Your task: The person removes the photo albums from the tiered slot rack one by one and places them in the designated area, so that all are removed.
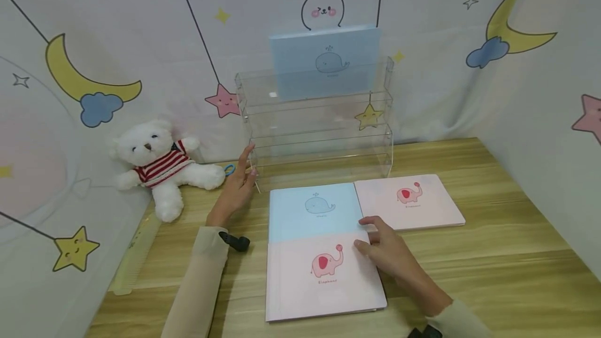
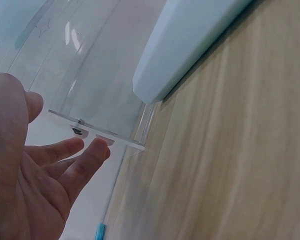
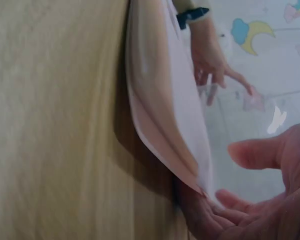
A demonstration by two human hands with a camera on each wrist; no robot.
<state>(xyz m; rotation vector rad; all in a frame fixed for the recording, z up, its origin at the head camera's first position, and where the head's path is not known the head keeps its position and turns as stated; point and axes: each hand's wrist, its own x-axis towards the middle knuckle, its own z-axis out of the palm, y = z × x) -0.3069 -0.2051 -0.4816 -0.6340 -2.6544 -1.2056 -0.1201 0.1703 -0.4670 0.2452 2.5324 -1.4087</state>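
My left hand [image 1: 237,189] touches the left end panel of a clear acrylic rack [image 1: 319,145]; its fingertips are right at the panel's edge in the left wrist view. A pink book [image 1: 293,296] with an elephant drawing lies on the table, bordering a blue book [image 1: 291,210] with a whale drawing. At the pink book's right edge, my right hand [image 1: 389,249] has its fingers along the edge, partly hidden by it in the right wrist view, while the thumb stands apart. Another pink elephant book [image 1: 375,202] lies just to the right of the blue one.
Another blue whale book [image 1: 300,61] stands upright in the rack's top tier. A white teddy bear [image 1: 169,173] in a striped shirt sits at the left, near a pale green comb [image 1: 136,260]. Behind the rack hangs a printed cloth [image 1: 281,20].
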